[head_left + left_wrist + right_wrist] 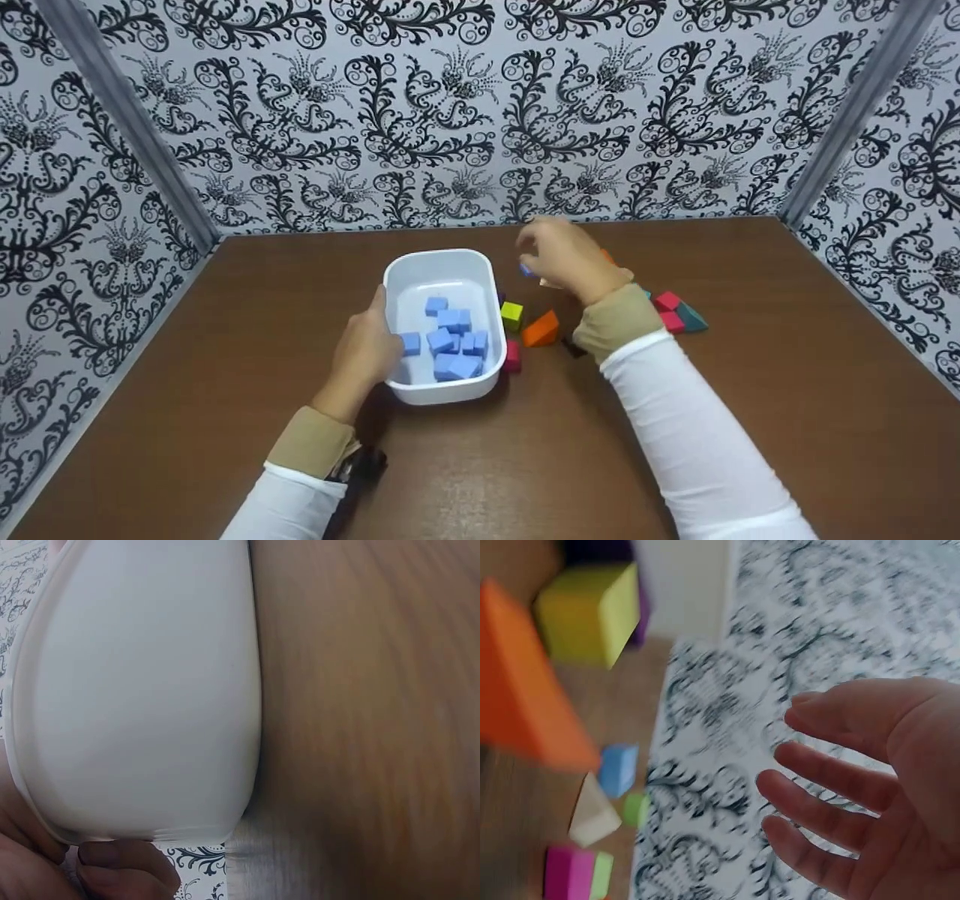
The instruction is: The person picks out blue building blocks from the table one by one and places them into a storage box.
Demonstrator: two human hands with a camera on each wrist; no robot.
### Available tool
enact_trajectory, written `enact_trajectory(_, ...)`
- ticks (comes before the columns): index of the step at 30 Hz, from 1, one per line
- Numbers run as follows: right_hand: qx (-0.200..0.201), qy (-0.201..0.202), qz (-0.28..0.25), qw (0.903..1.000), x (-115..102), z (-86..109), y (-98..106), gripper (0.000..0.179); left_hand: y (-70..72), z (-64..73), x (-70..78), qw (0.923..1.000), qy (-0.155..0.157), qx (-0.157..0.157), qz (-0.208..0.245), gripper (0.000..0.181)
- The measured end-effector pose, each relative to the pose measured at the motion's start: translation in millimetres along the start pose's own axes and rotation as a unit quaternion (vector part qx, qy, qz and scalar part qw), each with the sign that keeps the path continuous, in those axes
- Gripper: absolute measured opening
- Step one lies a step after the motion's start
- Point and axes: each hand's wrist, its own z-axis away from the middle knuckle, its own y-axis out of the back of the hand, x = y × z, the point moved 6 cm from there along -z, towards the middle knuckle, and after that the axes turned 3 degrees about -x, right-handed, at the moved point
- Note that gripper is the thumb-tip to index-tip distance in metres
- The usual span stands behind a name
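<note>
A white plastic tub (442,392) holds several light blue blocks (454,321). My left hand (367,341) grips the tub's left side at the rim; in the left wrist view its fingers (127,866) curl at the edge of the tub wall (142,705). Beyond the tub's right side, my right hand (564,255) hovers above loose blocks, its fingers slightly bent and holding nothing, as the right wrist view (870,787) shows. Nearest it lies a blue block (618,769), mostly covered by the hand in the head view, beside a pale wooden block (592,814).
Right of the tub lie a yellow block (511,315), an orange wedge (541,328) and a red block (512,356). Farther right are red blocks (670,322) and a teal triangular block (691,318). Patterned walls (480,112) enclose the brown table (480,465) at the back and sides.
</note>
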Motion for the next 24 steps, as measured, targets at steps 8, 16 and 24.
enact_trajectory(8,-0.059,-0.048,0.059,0.9954,30.4,-25.5,-18.6,0.042,-1.1,-1.1,-1.1,0.9998,0.010,-0.005,0.015,0.087)
enact_trajectory(16,-0.066,-0.041,0.124,0.9893,43.2,-34.8,-37.4,0.046,-3.6,-1.3,-1.2,0.9997,0.011,-0.008,0.022,0.086)
enact_trajectory(24,-0.072,-0.019,0.166,0.9834,31.1,-39.5,-54.1,0.033,-1.3,-1.0,-1.1,0.9998,0.008,-0.005,0.020,0.085)
